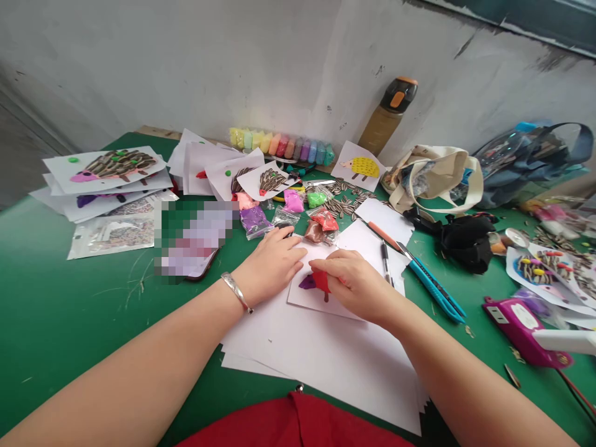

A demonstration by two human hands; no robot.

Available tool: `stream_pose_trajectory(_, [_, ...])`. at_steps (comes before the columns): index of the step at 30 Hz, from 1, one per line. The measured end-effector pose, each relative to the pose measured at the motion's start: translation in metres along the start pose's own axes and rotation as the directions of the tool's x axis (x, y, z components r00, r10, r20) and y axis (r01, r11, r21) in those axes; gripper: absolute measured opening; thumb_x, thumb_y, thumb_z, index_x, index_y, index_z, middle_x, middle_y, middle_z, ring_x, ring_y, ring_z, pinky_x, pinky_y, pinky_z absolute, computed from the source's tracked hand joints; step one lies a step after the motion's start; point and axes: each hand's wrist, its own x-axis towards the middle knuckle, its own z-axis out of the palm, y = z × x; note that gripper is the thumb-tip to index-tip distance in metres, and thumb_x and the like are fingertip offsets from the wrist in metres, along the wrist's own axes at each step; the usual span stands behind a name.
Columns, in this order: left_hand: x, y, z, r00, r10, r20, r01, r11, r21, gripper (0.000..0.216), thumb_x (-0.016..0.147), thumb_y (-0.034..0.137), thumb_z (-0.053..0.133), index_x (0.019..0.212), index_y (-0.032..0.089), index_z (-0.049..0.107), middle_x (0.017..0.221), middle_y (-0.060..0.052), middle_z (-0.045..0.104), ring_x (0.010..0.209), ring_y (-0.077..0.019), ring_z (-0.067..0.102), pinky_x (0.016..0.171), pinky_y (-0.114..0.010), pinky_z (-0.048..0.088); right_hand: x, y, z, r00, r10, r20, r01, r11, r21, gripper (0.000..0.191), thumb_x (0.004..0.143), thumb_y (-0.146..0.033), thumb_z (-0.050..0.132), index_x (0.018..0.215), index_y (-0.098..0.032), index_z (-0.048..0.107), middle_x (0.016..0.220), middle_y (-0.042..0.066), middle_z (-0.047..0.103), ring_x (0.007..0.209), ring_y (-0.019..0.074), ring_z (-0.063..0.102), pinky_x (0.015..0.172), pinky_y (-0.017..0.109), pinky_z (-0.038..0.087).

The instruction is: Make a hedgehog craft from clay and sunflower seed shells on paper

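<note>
On a small white card (pixel 298 297) lies a flat animal figure of red clay (pixel 320 279) with a purple clay head (pixel 307 282) and a brown leg (pixel 326 297). My right hand (pixel 356 282) rests over the red clay and hides part of it. Its index finger points left, while the other fingers are mostly out of sight. With fingers spread, my left hand (pixel 272 264) lies flat at the card's upper left edge, holding nothing. Larger white sheets (pixel 321 360) are stacked underneath. Just beyond my hands sit small bags of red clay (pixel 325 218) and purple clay (pixel 254 221).
A phone (pixel 200 242) lies left, below finished seed pictures (pixel 116 167). Sunflower seeds (pixel 347 198) are scattered behind the bags. At right are a blue utility knife (pixel 433 285), a pen (pixel 386 261), a magenta device (pixel 524 329) and a cloth bag (pixel 433 177). A bottle (pixel 386 118) leans against the wall.
</note>
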Motion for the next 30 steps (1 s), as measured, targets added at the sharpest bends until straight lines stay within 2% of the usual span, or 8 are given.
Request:
stream_pose_trajectory(7, [0.001, 0.002, -0.001, 0.999, -0.004, 0.042, 0.002, 0.999, 0.047, 0.022, 0.098, 0.022, 0.044, 0.092, 0.018, 0.065, 0.109, -0.010, 0.062, 0.127, -0.0321, 0.044, 0.108, -0.053, 0.037, -0.007, 0.002, 0.015, 0.999, -0.046, -0.014, 0.046, 0.999, -0.011, 0.046, 0.077, 0.004, 0.045, 0.105, -0.024, 0.069, 0.087, 0.003, 0.071, 0.092, 0.0200, 0.056, 0.083, 0.034, 0.038])
stream_pose_trajectory(15, [0.000, 0.001, 0.000, 0.999, 0.000, 0.043, -0.001, 0.999, 0.044, 0.022, 0.097, 0.020, 0.044, 0.096, 0.018, 0.065, 0.111, -0.011, 0.062, 0.131, -0.0332, 0.041, 0.109, -0.054, 0.037, -0.007, -0.003, 0.018, 0.993, -0.111, -0.031, 0.110, 0.993, -0.040, 0.041, 0.084, 0.002, 0.046, 0.110, -0.022, 0.068, 0.095, 0.004, 0.075, 0.094, 0.0217, 0.055, 0.085, 0.037, 0.038])
stream_pose_trajectory(18, [0.000, 0.001, 0.000, 0.999, -0.001, 0.042, -0.001, 0.999, 0.037, 0.022, 0.097, 0.021, 0.044, 0.098, 0.018, 0.066, 0.112, -0.011, 0.063, 0.131, -0.0333, 0.041, 0.109, -0.054, 0.036, -0.008, -0.002, 0.017, 0.991, -0.122, -0.046, 0.121, 0.992, -0.025, 0.040, 0.085, 0.001, 0.046, 0.111, -0.021, 0.068, 0.095, 0.004, 0.074, 0.094, 0.0217, 0.055, 0.086, 0.037, 0.039])
stream_pose_trajectory(23, [0.001, 0.001, 0.000, 0.999, -0.010, 0.046, 0.008, 0.999, 0.038, 0.019, 0.096, 0.022, 0.048, 0.095, 0.018, 0.066, 0.114, -0.010, 0.063, 0.127, -0.0329, 0.044, 0.109, -0.055, 0.036, -0.009, 0.009, 0.017, 0.988, -0.071, -0.137, 0.081, 0.995, 0.064, 0.050, 0.080, 0.004, 0.043, 0.117, -0.021, 0.066, 0.086, 0.002, 0.072, 0.091, 0.0211, 0.055, 0.087, 0.036, 0.040])
stream_pose_trajectory(30, [0.002, 0.002, -0.002, 0.999, 0.005, 0.051, -0.007, 0.999, 0.043, 0.021, 0.097, 0.019, 0.045, 0.094, 0.017, 0.066, 0.110, -0.011, 0.063, 0.128, -0.0339, 0.043, 0.109, -0.054, 0.037, -0.005, 0.001, 0.021, 0.992, -0.105, -0.068, 0.109, 0.993, 0.050, 0.046, 0.079, 0.007, 0.045, 0.106, -0.021, 0.069, 0.089, 0.004, 0.072, 0.091, 0.0203, 0.056, 0.085, 0.035, 0.042])
